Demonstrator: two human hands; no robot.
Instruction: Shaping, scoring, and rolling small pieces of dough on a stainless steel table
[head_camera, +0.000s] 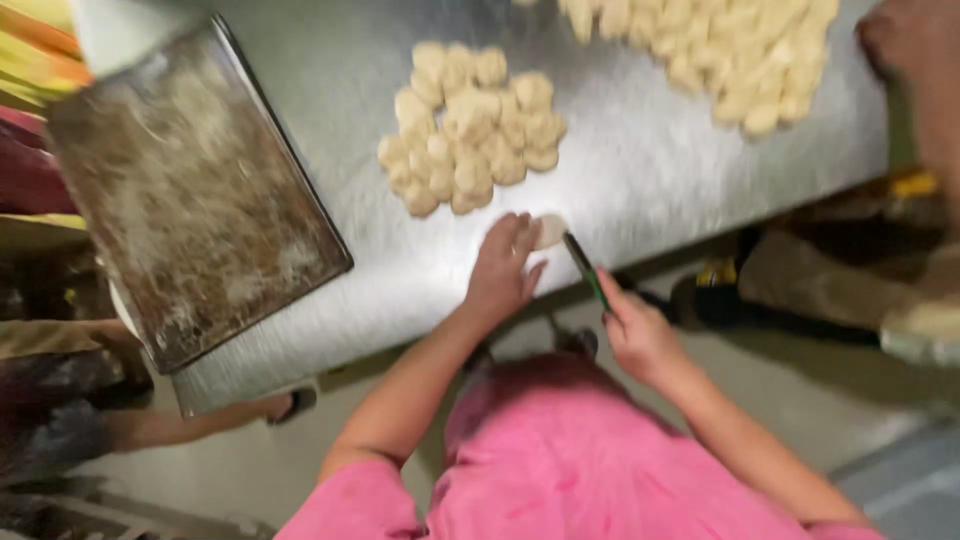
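Left hand (503, 268) lying flat and open on the counter (640, 170), fingers spread, fingertips touching one flattened round dough piece (549, 231) near the counter's front edge. Right hand (632, 332) closed around the handle of one thin dark tool with a green grip (587, 270), tip angled up toward that same dough piece, just beside it. Two forearms reaching out from a pink shirt (560, 460) at the bottom of the view.

Beyond the left hand, one cluster of small pale dough balls (468, 130) heaped together on the steel counter, roughly two dozen, exact count blurred. Farther right, near the top edge, a second, larger heap of dough balls (720, 50), well apart from the first and cut off by the frame. To the left, one dark, flour-dusted baking tray (190, 190), set askew on the counter. At the upper right corner, another person's hand (900, 40), blurred.
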